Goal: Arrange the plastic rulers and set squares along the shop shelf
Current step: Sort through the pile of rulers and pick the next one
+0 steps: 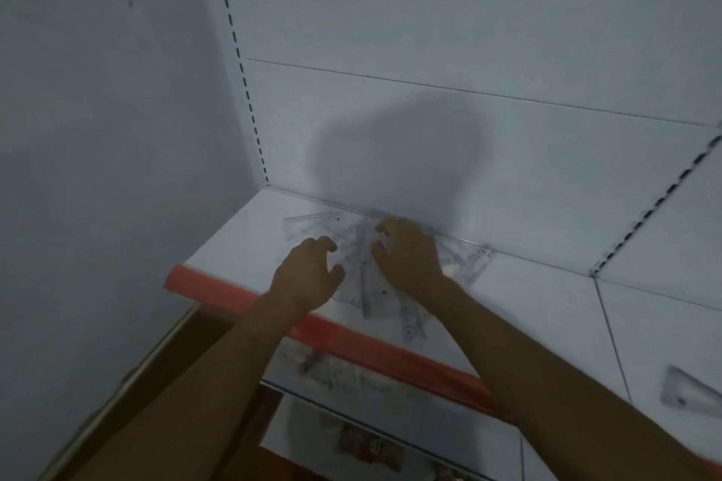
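Working at a heap of clear plastic rulers and set squares point(365, 266) on the white shop shelf point(242, 242), well back from the red front strip point(351, 344) and close to the back panel point(429, 31). Left hand point(308, 273) at the heap's near-left edge, fingers curled and claw-like, tips apparently touching the plastic; too blurred to tell whether anything is actually pinched. Right hand point(408, 254) lying over the heap's far-right part, fingers bent down onto the pieces, pressing rather than clearly gripping. One long set square point(467, 260) sticking out from under the right hand towards the back panel; another piece point(312, 225) fanned out beyond the left hand; a lone set square point(687, 389) well to the right of the heap, nearer the red strip.

Best handled, probably, by pinning the heap with one hand and sliding single pieces off with the other. Clear plastic slips and clings together, so low flat pulls, not lifts. Worth keeping edges parallel to the red strip and clear of it, to avoid a drop.
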Demonstrator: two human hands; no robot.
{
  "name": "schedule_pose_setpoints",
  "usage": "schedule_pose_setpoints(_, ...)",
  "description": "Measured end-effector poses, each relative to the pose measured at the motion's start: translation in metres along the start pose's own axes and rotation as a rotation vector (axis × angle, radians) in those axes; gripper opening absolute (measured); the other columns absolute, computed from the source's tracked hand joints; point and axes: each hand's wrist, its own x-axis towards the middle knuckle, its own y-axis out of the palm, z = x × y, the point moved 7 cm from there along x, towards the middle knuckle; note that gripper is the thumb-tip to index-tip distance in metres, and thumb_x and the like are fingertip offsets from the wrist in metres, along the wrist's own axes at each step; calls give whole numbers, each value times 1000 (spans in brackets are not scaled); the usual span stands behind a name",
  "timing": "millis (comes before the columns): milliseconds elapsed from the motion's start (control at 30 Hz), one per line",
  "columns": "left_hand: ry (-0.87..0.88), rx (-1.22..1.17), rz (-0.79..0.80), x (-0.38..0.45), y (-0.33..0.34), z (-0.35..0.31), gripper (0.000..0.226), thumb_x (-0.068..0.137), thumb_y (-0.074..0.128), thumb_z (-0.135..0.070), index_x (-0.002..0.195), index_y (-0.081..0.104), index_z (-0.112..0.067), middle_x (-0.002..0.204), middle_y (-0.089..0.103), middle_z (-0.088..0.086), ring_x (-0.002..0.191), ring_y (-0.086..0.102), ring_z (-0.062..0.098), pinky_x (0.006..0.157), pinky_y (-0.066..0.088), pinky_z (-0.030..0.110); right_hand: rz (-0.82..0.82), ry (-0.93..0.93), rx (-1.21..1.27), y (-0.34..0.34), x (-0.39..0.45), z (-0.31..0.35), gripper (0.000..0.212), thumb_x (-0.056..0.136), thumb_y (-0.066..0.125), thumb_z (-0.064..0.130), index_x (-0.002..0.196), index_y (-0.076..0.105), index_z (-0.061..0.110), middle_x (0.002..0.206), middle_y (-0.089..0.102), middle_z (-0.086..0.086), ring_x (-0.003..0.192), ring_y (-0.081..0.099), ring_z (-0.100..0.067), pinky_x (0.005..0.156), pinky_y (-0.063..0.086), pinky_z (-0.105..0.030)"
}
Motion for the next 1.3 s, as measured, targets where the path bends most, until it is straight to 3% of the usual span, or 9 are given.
schedule_pose_setpoints(200,127,74,56,32,40,-9,66,90,48,-57,144,34,-22,146,37,4,132,34,25,104,36,44,-96,322,-182,-9,-46,-72,41,94,47,44,126,54,20,125,54,-5,117,48,-24,95,33,-37)
schedule_pose_setpoints(300,124,210,26,36,52,-8,75,85,43,-70,141,37,-21,142,40,7,128,37,27,101,34,45,-232,499,-281,-12,-72,-83,48,88,51,54,119,57,17,115,55,-8,108,51,-26,89,38,-38)
schedule_pose_setpoints(433,161,77,-70,40,55,-4,60,86,54,-57,130,48,-16,129,47,10,120,42,29,95,37,44,-294,650,-281,1,-91,-86,55,81,53,63,105,54,13,101,59,-7,96,55,-28,80,43,-38)
schedule_pose_setpoints(533,176,-47,-108,43,55,4,55,87,59,-48,129,50,-15,126,50,10,116,46,27,94,39,43,-349,735,-153,3,-91,-88,51,84,56,55,114,52,13,110,60,-7,104,55,-28,86,40,-38)
schedule_pose_setpoints(700,177,-169,-135,42,56,2,52,88,62,-36,131,45,-12,123,55,9,115,50,27,95,40,44,-411,776,-33,1,-96,-94,43,86,57,33,124,54,13,113,64,-8,108,56,-29,92,37,-37)
schedule_pose_setpoints(867,234,-268,-165,40,51,-4,34,88,63,-17,119,50,-12,74,55,-4,79,59,26,81,50,47,-465,766,24,-1,-99,-95,37,84,57,21,120,58,13,112,63,-8,104,57,-28,90,38,-36)
schedule_pose_setpoints(933,269,-263,-158,38,51,-7,30,89,60,-14,117,50,-11,68,50,-6,69,59,25,74,51,46,-476,742,1,1,-100,-93,38,88,55,28,122,56,11,116,60,-11,106,54,-29,89,37,-38)
schedule_pose_setpoints(1067,349,-281,-115,29,53,-15,27,94,55,-17,120,47,-11,65,45,-11,60,51,13,65,51,39,-347,713,-177,9,-93,-91,67,83,52,62,128,48,13,118,52,-10,109,49,-30,91,37,-41)
schedule_pose_setpoints(1300,330,-319,-193,19,42,-15,33,91,60,-23,117,47,-8,62,40,-13,50,40,-1,55,39,25,-439,630,-20,3,-96,-91,37,83,64,49,107,61,21,108,59,-5,103,54,-23,86,38,-36)
